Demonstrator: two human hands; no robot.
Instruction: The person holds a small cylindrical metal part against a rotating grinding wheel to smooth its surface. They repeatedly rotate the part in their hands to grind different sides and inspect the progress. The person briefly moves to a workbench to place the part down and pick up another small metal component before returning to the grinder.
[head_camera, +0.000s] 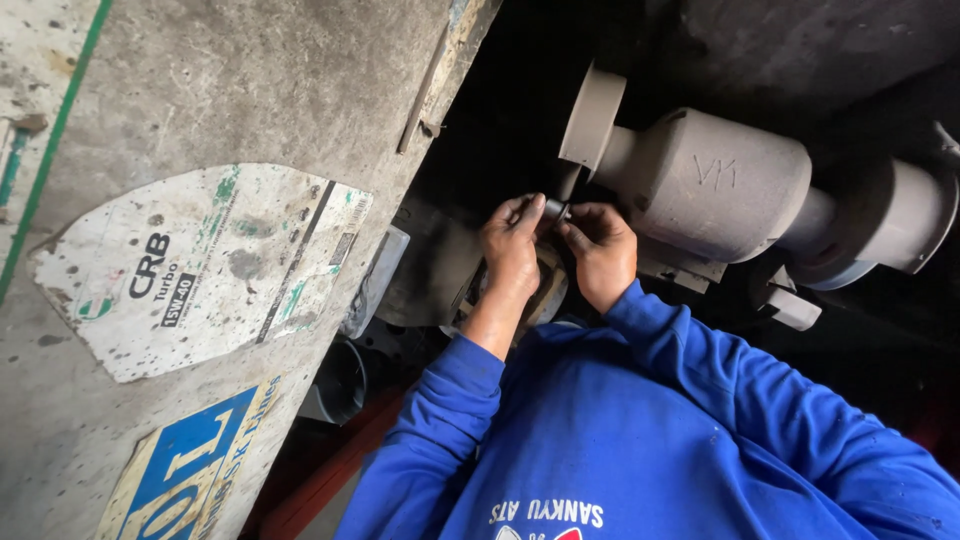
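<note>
My left hand and my right hand meet in front of a grey bench grinder. Both pinch a small dark metal cylinder between their fingertips, the left from one end and the right from the other. The piece sits just below the grinder's disc-shaped wheel guard, close to it; contact cannot be told. Blue sleeves cover both my arms up to the wrists. Most of the small part is hidden by my fingers.
A second wheel housing is at the grinder's far end. A stained concrete surface fills the left side, with a worn white printed sheet and a blue and yellow one. A dark round container lies below.
</note>
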